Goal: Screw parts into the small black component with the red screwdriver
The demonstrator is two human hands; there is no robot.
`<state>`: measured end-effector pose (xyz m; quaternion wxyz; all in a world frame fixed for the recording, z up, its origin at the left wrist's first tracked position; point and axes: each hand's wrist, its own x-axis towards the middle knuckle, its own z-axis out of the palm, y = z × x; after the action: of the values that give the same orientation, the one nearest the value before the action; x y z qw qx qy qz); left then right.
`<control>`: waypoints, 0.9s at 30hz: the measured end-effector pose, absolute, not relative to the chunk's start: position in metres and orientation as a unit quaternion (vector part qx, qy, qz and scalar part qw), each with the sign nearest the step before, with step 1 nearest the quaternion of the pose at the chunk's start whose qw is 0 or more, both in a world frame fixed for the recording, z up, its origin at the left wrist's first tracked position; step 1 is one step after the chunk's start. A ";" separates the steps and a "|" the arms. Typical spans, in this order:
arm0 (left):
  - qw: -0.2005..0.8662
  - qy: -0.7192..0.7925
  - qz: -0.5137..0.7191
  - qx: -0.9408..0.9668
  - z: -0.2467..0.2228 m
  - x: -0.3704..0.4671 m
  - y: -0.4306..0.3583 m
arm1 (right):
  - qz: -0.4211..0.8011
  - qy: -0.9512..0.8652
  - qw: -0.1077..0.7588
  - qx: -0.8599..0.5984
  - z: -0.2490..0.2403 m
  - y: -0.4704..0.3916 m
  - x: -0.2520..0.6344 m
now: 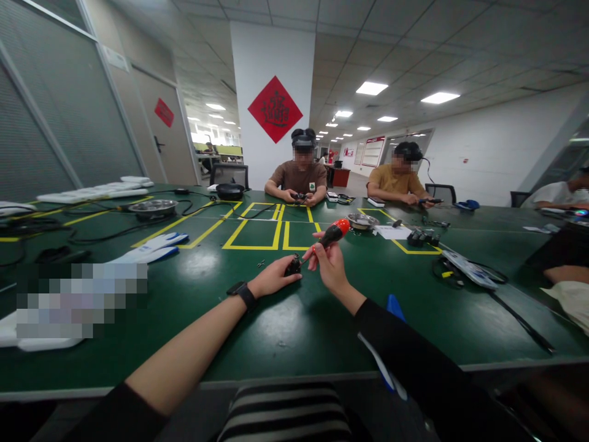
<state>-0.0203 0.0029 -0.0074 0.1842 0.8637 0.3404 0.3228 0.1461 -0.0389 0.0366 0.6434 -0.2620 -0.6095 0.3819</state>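
In the head view my left hand rests on the green table, its fingers closed around a small black part with a metallic top. My right hand grips a screwdriver with a black and red-orange handle. Its handle tilts up to the right, while the thin shaft slants down toward the black part. Whether the tip touches the part is too small to tell. A few tiny metal pieces, apparently screws, lie just left of my left hand.
Metal bowls stand farther back. Black blocks and a white sheet lie right of centre. Blue-and-white packaging and cables lie at right, more packaging at left. Two people sit across the table.
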 end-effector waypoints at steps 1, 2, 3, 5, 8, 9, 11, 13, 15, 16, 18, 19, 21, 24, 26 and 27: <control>0.184 0.340 0.323 0.864 -0.007 -0.020 0.003 | 0.382 -0.610 0.643 -0.262 0.037 -0.039 0.146; 0.183 0.341 0.322 0.864 -0.008 -0.020 0.003 | 0.381 -0.611 0.643 -0.261 0.036 -0.039 0.146; 0.183 0.342 0.322 0.863 -0.008 -0.021 0.003 | 0.380 -0.613 0.642 -0.260 0.036 -0.039 0.146; 0.186 0.347 0.322 0.861 -0.007 -0.021 0.003 | 0.377 -0.616 0.643 -0.256 0.035 -0.039 0.147; 0.194 0.356 0.319 0.856 -0.007 -0.020 0.002 | 0.375 -0.620 0.643 -0.248 0.034 -0.037 0.147; 0.197 0.358 0.319 0.855 -0.006 -0.020 0.002 | 0.375 -0.621 0.644 -0.243 0.034 -0.036 0.147; 0.205 0.359 0.320 0.852 -0.006 -0.020 0.002 | 0.376 -0.623 0.645 -0.232 0.034 -0.035 0.147; 0.211 0.360 0.323 0.849 -0.006 -0.019 0.002 | 0.382 -0.622 0.646 -0.224 0.034 -0.033 0.147; 0.214 0.361 0.326 0.847 -0.006 -0.019 0.003 | 0.397 -0.617 0.642 -0.222 0.035 -0.032 0.147; 0.214 0.361 0.326 0.847 -0.006 -0.019 0.003 | 0.405 -0.614 0.640 -0.223 0.036 -0.031 0.148; 0.214 0.359 0.327 0.847 -0.006 -0.020 0.003 | 0.415 -0.606 0.640 -0.225 0.037 -0.030 0.148; 0.214 0.358 0.328 0.848 -0.006 -0.020 0.002 | 0.418 -0.602 0.642 -0.225 0.037 -0.030 0.148; 0.212 0.353 0.329 0.850 -0.005 -0.020 0.001 | 0.421 -0.594 0.647 -0.225 0.037 -0.029 0.149; 0.200 0.353 0.332 0.851 -0.005 -0.019 0.001 | 0.436 -0.587 0.647 -0.217 0.037 -0.028 0.150; 0.194 0.360 0.331 0.850 -0.005 -0.019 0.001 | 0.454 -0.589 0.637 -0.201 0.037 -0.028 0.151; 0.192 0.364 0.330 0.850 -0.005 -0.019 0.001 | 0.461 -0.592 0.632 -0.193 0.037 -0.028 0.151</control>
<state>-0.0188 0.0007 -0.0047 0.1915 0.8496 0.3643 0.3299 0.1510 -0.0281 0.0368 0.6320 -0.1932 -0.5923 0.4608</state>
